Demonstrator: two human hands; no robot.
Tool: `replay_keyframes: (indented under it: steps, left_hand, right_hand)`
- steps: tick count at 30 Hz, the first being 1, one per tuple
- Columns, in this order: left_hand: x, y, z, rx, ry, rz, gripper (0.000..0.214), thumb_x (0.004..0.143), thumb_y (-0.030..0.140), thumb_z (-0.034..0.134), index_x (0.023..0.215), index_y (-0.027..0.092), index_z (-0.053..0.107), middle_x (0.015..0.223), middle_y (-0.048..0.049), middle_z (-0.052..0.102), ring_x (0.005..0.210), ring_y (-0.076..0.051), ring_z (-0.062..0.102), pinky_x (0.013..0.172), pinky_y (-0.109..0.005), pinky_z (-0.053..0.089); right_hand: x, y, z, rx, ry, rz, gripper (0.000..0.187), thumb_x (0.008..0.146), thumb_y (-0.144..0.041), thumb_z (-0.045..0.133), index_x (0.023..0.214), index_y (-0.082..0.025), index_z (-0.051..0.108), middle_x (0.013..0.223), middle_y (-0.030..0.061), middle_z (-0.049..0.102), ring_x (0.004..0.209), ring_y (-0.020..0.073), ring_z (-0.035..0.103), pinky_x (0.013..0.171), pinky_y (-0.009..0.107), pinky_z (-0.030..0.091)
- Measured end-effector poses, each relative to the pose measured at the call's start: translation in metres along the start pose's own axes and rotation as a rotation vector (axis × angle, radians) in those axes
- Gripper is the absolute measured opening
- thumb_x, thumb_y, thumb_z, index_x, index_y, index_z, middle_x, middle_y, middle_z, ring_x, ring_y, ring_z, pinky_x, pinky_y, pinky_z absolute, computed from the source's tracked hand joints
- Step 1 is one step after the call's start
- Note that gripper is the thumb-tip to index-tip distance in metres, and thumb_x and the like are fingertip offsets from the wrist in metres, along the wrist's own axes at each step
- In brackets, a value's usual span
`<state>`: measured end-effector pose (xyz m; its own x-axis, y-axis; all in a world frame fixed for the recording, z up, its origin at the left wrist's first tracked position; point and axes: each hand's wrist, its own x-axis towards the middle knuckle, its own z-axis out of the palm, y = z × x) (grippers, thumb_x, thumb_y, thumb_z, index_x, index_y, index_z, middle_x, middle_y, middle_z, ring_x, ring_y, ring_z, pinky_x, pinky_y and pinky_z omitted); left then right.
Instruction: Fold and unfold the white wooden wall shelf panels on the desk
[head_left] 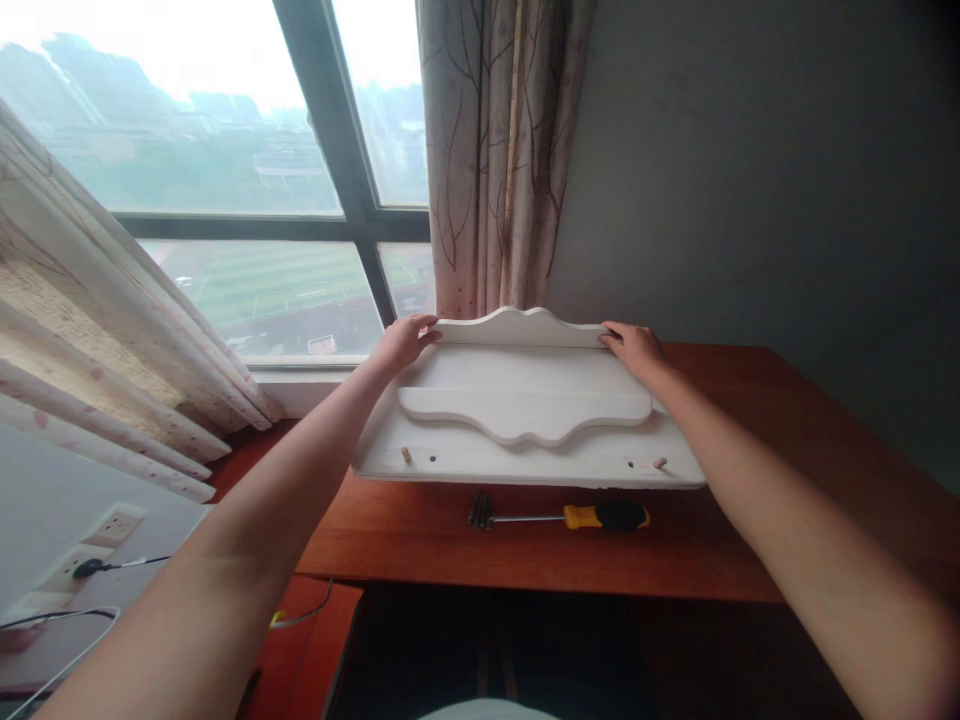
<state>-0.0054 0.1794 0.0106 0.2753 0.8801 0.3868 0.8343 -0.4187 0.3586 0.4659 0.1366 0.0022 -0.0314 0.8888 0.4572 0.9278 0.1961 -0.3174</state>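
Note:
My left hand (409,340) grips the left end of a white scalloped board (519,328), which stands on edge along the far side of a larger white panel (382,440). At its other end my right hand (634,350) holds the same board between thumb and fingers. A second scalloped white board (525,412) lies on the panel, wavy edge toward me. Near the panel's front corners, a wooden dowel (406,455) and another dowel (660,463) stick up, each beside a small dark hole.
On the reddish-brown desk (420,560), a yellow-and-black screwdriver (606,516) lies in front of the panel, its tip by several dark screws (480,511). Curtains (502,150) and a window (285,290) are behind. A wall socket with a plugged cable (88,568) is at the left.

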Motion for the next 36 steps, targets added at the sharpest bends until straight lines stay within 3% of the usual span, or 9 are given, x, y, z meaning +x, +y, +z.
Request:
replay_keyframes:
  steps: [10, 14, 17, 20, 22, 27, 31, 36]
  left_hand:
    - [0.002, 0.011, -0.002, 0.053, -0.016, -0.005, 0.041, 0.092, 0.039, 0.056, 0.127, 0.02, 0.068, 0.122, -0.0135, 0.071, 0.11, -0.031, 0.067, 0.094, -0.04, 0.05]
    - [-0.014, 0.025, -0.018, 0.069, -0.033, 0.033, 0.05, 0.091, 0.034, 0.056, 0.14, 0.021, 0.058, 0.132, -0.0141, 0.065, 0.116, -0.032, 0.064, 0.099, -0.044, 0.048]
    - [-0.039, 0.034, -0.039, 0.04, -0.013, 0.053, 0.052, 0.094, 0.032, 0.05, 0.143, 0.018, 0.054, 0.142, -0.0162, 0.057, 0.117, -0.03, 0.063, 0.1, -0.044, 0.05]
    - [-0.074, 0.043, -0.063, -0.143, 0.031, 0.04, 0.04, 0.096, 0.031, 0.042, 0.125, 0.018, 0.067, 0.128, -0.0132, 0.067, 0.101, -0.024, 0.069, 0.091, -0.04, 0.055]
    - [-0.098, 0.049, -0.075, -0.214, 0.105, -0.016, 0.035, 0.095, 0.034, 0.048, 0.116, 0.017, 0.07, 0.114, -0.0117, 0.073, 0.096, -0.023, 0.07, 0.088, -0.039, 0.057]
    - [-0.145, 0.071, -0.089, -0.249, 0.15, -0.029, 0.036, 0.093, 0.043, 0.058, 0.116, 0.018, 0.069, 0.113, -0.0111, 0.073, 0.089, -0.022, 0.072, 0.085, -0.037, 0.059]
    - [-0.161, 0.087, -0.088, -0.132, 0.148, 0.051, 0.034, 0.094, 0.042, 0.059, 0.116, 0.02, 0.069, 0.12, -0.0104, 0.071, 0.101, -0.025, 0.07, 0.094, -0.04, 0.056]
    - [-0.164, 0.095, -0.083, -0.043, 0.088, 0.129, 0.034, 0.095, 0.042, 0.057, 0.119, 0.021, 0.069, 0.126, -0.0106, 0.068, 0.113, -0.027, 0.066, 0.1, -0.042, 0.052]
  right_hand:
    - [-0.002, 0.004, 0.002, 0.019, 0.005, -0.014, 0.031, 0.091, -0.035, 0.058, 0.114, -0.026, 0.075, 0.104, 0.0106, 0.077, 0.094, 0.0308, 0.07, 0.083, 0.041, 0.052]
    - [-0.001, 0.002, 0.0, 0.044, 0.0, -0.063, 0.034, 0.089, -0.031, 0.057, 0.116, -0.021, 0.074, 0.112, 0.0129, 0.075, 0.101, 0.0317, 0.068, 0.092, 0.045, 0.051]
    - [-0.008, 0.0, -0.004, 0.071, 0.022, -0.096, 0.037, 0.086, -0.027, 0.056, 0.118, -0.017, 0.071, 0.119, 0.0157, 0.072, 0.11, 0.0324, 0.066, 0.099, 0.048, 0.049]
    - [-0.026, -0.003, -0.013, 0.103, 0.078, -0.107, 0.04, 0.088, -0.028, 0.053, 0.122, -0.014, 0.068, 0.125, 0.0186, 0.068, 0.117, 0.0329, 0.063, 0.102, 0.049, 0.048]
    - [-0.044, -0.007, -0.023, 0.128, 0.099, -0.115, 0.038, 0.089, -0.031, 0.052, 0.119, -0.014, 0.068, 0.121, 0.0179, 0.069, 0.111, 0.0314, 0.065, 0.098, 0.047, 0.051]
    - [-0.094, -0.025, -0.061, 0.171, 0.11, -0.196, 0.025, 0.093, -0.034, 0.054, 0.109, -0.02, 0.069, 0.107, 0.0089, 0.071, 0.094, 0.0241, 0.068, 0.088, 0.039, 0.054]
    - [-0.126, -0.038, -0.084, 0.159, 0.086, -0.249, 0.022, 0.096, -0.034, 0.056, 0.111, -0.023, 0.068, 0.111, 0.0071, 0.069, 0.101, 0.0244, 0.067, 0.09, 0.038, 0.052]
    - [-0.146, -0.041, -0.089, 0.123, 0.052, -0.325, 0.02, 0.097, -0.035, 0.058, 0.112, -0.025, 0.067, 0.113, 0.0072, 0.067, 0.108, 0.0259, 0.064, 0.096, 0.039, 0.05]
